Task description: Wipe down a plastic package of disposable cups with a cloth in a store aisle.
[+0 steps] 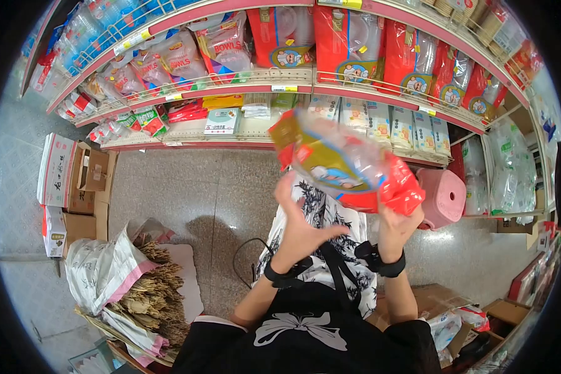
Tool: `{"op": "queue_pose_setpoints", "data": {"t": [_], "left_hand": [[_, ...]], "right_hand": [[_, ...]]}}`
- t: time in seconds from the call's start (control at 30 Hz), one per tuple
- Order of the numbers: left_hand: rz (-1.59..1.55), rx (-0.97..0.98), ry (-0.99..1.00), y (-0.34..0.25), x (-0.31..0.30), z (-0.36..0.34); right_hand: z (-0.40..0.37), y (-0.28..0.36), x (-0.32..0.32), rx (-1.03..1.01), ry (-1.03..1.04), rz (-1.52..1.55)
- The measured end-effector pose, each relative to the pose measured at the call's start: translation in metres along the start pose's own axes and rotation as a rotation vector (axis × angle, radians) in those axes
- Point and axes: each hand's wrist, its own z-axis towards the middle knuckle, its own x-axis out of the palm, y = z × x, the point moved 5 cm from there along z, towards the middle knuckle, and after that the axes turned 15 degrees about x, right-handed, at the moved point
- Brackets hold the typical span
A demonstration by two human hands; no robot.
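Observation:
A red and gold plastic package (340, 163) with a clear window and a cartoon chef hangs tilted in front of me, partly smeared by motion. Clear disposable tableware seems to be inside, but its exact kind is blurred. My right hand (397, 232) grips the package's crumpled lower right corner. Just below its left end is my left hand (302, 229), thumb and fingers spread, holding nothing. Similar red packages (349, 47) stand on the shelf ahead. A dark band circles each of my wrists.
Shelves (255, 81) curve across the front, holding bagged bowls (224, 47) and tissue packs (380, 121). A pink stool (442, 198) stands at right. Cardboard boxes (81, 177) and a sack of dried stalks (121, 268) sit on the left, with more boxes behind me at right.

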Motion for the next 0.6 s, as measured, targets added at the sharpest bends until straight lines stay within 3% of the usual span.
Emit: {"op": "queue_pose_setpoints", "data": {"t": [0.1, 0.2, 0.23, 0.27, 0.33, 0.37, 0.53, 0.6], "left_hand": [[-0.136, 0.13, -0.033, -0.013, 0.023, 0.005], [-0.322, 0.112, -0.106, -0.02, 0.021, 0.013], [-0.103, 0.16, -0.043, -0.015, 0.016, 0.01], [-0.104, 0.159, -0.045, -0.009, 0.012, 0.007], [-0.193, -0.03, 0.136, 0.009, 0.013, -0.003], [-0.058, 0.087, 0.267, 0.009, 0.01, -0.006], [-0.408, -0.093, 0.368, 0.047, 0.01, -0.043], [-0.477, -0.151, 0.363, 0.056, 0.008, -0.049]], "right_hand": [[-0.018, 0.022, 0.016, -0.048, 0.088, -0.07], [-0.032, 0.024, 0.017, -0.077, 0.159, -0.139], [-0.036, 0.024, 0.019, -0.105, 0.224, -0.174], [-0.037, 0.026, 0.018, -0.105, 0.225, -0.176], [-0.044, 0.037, 0.022, -0.264, 0.376, -0.236], [-0.044, 0.036, 0.022, -0.295, 0.422, -0.26], [-0.03, 0.049, 0.018, -0.31, 0.598, -0.186], [-0.026, 0.057, 0.018, -0.306, 0.83, -0.284]]}}
